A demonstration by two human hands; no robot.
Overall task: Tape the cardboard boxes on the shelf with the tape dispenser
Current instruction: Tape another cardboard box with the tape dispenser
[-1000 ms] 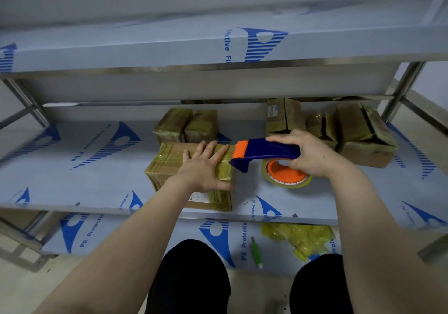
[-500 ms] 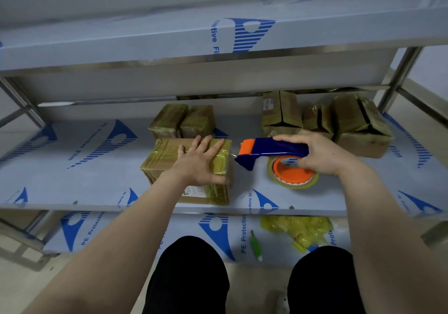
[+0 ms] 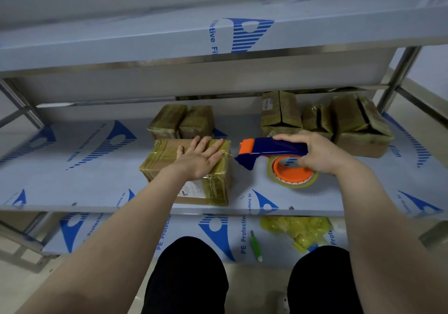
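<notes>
A tape-wrapped cardboard box [image 3: 169, 158] sits near the front of the middle shelf [image 3: 72, 168]. My left hand [image 3: 200, 157] lies flat on the box's top with fingers straight. My right hand [image 3: 320, 152] grips the blue and orange tape dispenser [image 3: 264, 147], which hangs just right of the box, a small gap between them. Its orange tape roll [image 3: 292, 171] hangs below my fingers. A thin strand of tape seems to run from the box's top right edge towards the dispenser.
Two small wrapped boxes [image 3: 181, 120] stand behind the front box. Three more boxes [image 3: 281, 111] with open seams stand at the back right. On the lower shelf lie a green tool [image 3: 255, 247] and crumpled yellow tape [image 3: 298, 231]. An upper shelf [image 3: 169, 39] overhangs.
My right hand has drawn the dispenser a little to the right, away from the box. My left hand stays flat on the box top.
</notes>
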